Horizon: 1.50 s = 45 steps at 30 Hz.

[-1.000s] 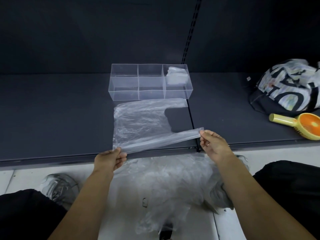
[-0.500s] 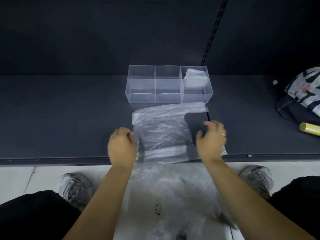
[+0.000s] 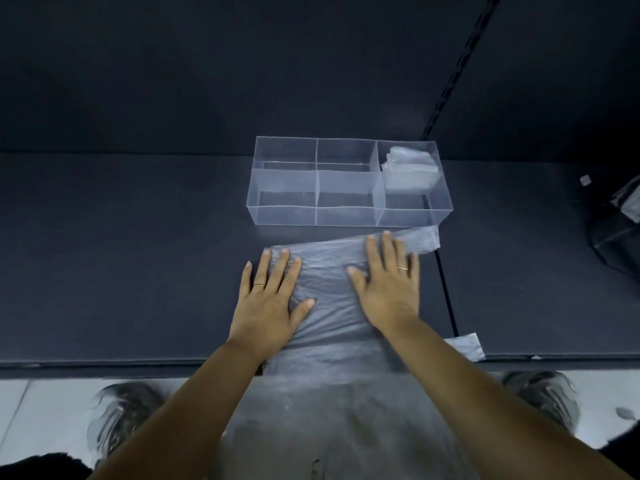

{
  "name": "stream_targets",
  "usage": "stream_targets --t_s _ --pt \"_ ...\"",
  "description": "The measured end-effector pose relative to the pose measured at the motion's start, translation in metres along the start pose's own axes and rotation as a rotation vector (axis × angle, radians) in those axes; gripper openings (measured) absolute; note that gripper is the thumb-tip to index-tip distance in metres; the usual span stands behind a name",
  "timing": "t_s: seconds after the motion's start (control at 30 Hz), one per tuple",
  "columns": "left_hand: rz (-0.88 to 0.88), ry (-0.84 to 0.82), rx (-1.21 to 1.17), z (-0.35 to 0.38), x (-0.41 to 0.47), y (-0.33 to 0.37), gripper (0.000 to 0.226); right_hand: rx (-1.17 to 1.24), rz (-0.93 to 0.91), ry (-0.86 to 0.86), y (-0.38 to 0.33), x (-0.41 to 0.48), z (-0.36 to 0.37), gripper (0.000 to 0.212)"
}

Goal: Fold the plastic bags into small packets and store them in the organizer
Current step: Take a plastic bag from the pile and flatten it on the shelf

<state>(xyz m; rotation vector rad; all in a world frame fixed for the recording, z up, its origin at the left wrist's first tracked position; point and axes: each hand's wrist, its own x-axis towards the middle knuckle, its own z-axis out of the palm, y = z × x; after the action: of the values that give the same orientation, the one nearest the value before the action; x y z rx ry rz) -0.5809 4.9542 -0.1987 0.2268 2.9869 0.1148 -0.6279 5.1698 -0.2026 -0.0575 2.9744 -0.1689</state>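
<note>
A thin clear bag (image 3: 327,271) lies flat on the dark shelf (image 3: 138,254). Its near end reaches the front edge of the shelf. Both hands lie flat on top of the bag and press it down.

The left hand (image 3: 268,303) is on the left side of the bag. Its fingers (image 3: 281,271) are straight and spread out, and they grab nothing. The right hand (image 3: 388,289) is on the right side of the bag. Its fingers are straight too, and they only press.

One handle (image 3: 424,239) of the bag sticks out to the right past the right hand. Another strip (image 3: 465,346) shows by the front edge, beside the right arm.

The clear organizer (image 3: 287,216) stands just behind the bag, nearer the back of the shelf. A small stack of packets (image 3: 410,168) sits in its right part, at the far end. The other parts hold nothing that I can see.

A pile (image 3: 329,427) of more clear bags lies below the front edge, between the arms. A shoe (image 3: 121,414) shows on each side of it. A dark sack (image 3: 616,230) lies at the right edge of the shelf.
</note>
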Motion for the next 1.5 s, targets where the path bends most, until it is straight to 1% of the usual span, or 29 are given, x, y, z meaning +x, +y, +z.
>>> stream_targets --t_s 0.1,0.17,0.27,0.3,0.37,0.47,0.57,0.63,0.7,0.8,0.83,0.9,0.97,1.03,1.13,1.27,1.37,1.43,1.5 --pt "0.0 0.002 -0.005 -0.001 -0.001 0.0 0.08 -0.004 0.128 0.056 0.047 0.002 -0.011 0.075" --pt "-0.026 0.017 -0.082 -0.003 0.0 -0.001 0.083 0.043 0.191 0.118 0.067 0.002 -0.019 0.07" --pt "-0.123 0.056 -0.185 -0.006 0.004 -0.005 0.084 0.313 0.295 0.319 0.082 0.007 -0.03 0.05" --pt "-0.143 0.065 -0.181 -0.007 0.005 -0.006 0.085 0.415 0.351 0.349 0.085 0.011 -0.035 0.042" --pt "-0.138 0.054 -0.134 -0.008 0.006 -0.007 0.087 0.566 0.472 0.306 0.09 0.026 -0.045 0.03" --pt "-0.12 0.042 -0.07 -0.006 0.005 -0.007 0.088 0.618 0.544 0.203 0.093 0.046 -0.057 0.021" --pt "-0.126 0.043 -0.039 -0.005 0.006 -0.007 0.089 0.532 0.559 0.154 0.088 0.059 -0.06 0.016" --pt "-0.131 0.046 -0.026 -0.004 0.005 -0.007 0.089 0.527 0.559 0.135 0.088 0.062 -0.059 0.015" --pt "-0.142 0.049 -0.046 -0.003 0.005 -0.007 0.09 0.616 0.543 0.14 0.094 0.062 -0.058 0.015" --pt "-0.154 0.047 -0.025 -0.002 0.006 -0.006 0.09 0.875 0.524 0.209 0.11 0.058 -0.059 0.016" --pt "-0.154 0.049 -0.024 -0.002 0.006 -0.006 0.091 0.914 0.524 0.227 0.114 0.057 -0.06 0.018" --pt "-0.15 0.049 -0.026 -0.002 0.006 -0.006 0.092 0.882 0.499 0.215 0.118 0.056 -0.061 0.021" --pt "-0.146 0.05 -0.012 -0.002 0.007 -0.006 0.092 0.745 0.467 0.17 0.114 0.058 -0.059 0.02" --pt "-0.148 0.048 -0.001 -0.002 0.006 -0.006 0.092 0.638 0.463 0.163 0.105 0.06 -0.057 0.018" --pt "-0.152 0.044 0.012 -0.002 0.007 -0.006 0.091 0.564 0.489 0.205 0.091 0.062 -0.058 0.013" --pt "-0.156 0.046 0.012 -0.003 0.006 -0.006 0.09 0.479 0.481 0.147 0.087 0.066 -0.06 0.015" --pt "-0.166 0.045 -0.012 -0.001 0.006 -0.007 0.09 0.526 0.42 0.113 0.095 0.062 -0.058 0.023" --pt "-0.162 0.04 -0.008 -0.001 0.006 -0.008 0.09 0.653 0.388 0.143 0.103 0.057 -0.061 0.025" --pt "-0.153 0.034 0.001 0.0 0.006 -0.009 0.088 0.702 0.378 0.169 0.11 0.054 -0.064 0.024"
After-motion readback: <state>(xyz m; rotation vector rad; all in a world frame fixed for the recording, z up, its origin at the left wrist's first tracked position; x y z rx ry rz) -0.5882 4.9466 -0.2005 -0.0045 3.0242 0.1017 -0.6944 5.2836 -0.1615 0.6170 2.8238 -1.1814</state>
